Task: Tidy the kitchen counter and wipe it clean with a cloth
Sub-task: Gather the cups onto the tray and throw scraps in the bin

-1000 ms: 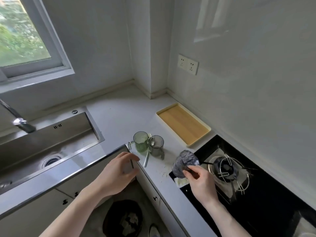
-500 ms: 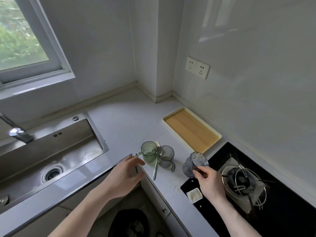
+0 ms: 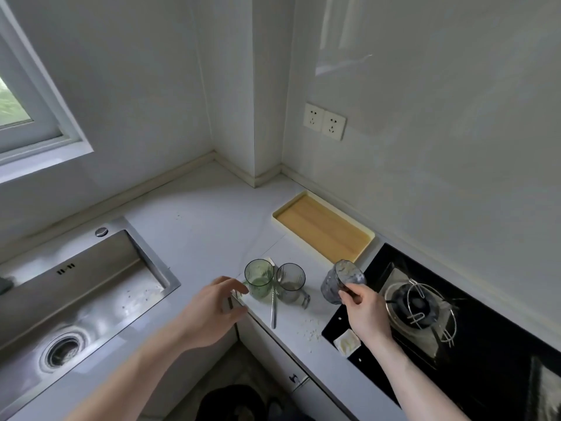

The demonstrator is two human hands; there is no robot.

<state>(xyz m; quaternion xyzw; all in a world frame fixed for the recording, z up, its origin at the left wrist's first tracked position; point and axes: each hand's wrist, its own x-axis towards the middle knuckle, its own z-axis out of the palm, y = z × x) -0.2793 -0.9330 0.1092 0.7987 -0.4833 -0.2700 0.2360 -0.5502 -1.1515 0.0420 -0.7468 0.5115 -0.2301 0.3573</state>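
Observation:
My right hand (image 3: 362,311) grips a greyish-blue ribbed glass (image 3: 341,282), tilted, just above the white counter (image 3: 206,226) beside the stove. A green glass mug (image 3: 259,277) and a grey glass mug (image 3: 290,281) stand side by side near the counter's front corner, with a metal spoon (image 3: 273,308) lying between them. My left hand (image 3: 212,311) hovers at the counter edge just left of the green mug, fingers loosely curled and holding nothing. Crumbs (image 3: 311,331) are scattered on the counter in front of the mugs. No cloth is in view.
A yellow tray (image 3: 323,227) lies against the right wall. A black gas stove (image 3: 473,329) with a metal burner grate sits right, a small white dish (image 3: 347,344) on its front corner. A steel sink (image 3: 76,296) is left. A dark bin (image 3: 233,404) stands on the floor below.
My right hand has carried the ribbed glass up and left, off the stove toward the counter near the tray. My left hand has stayed at the counter edge by the green mug.

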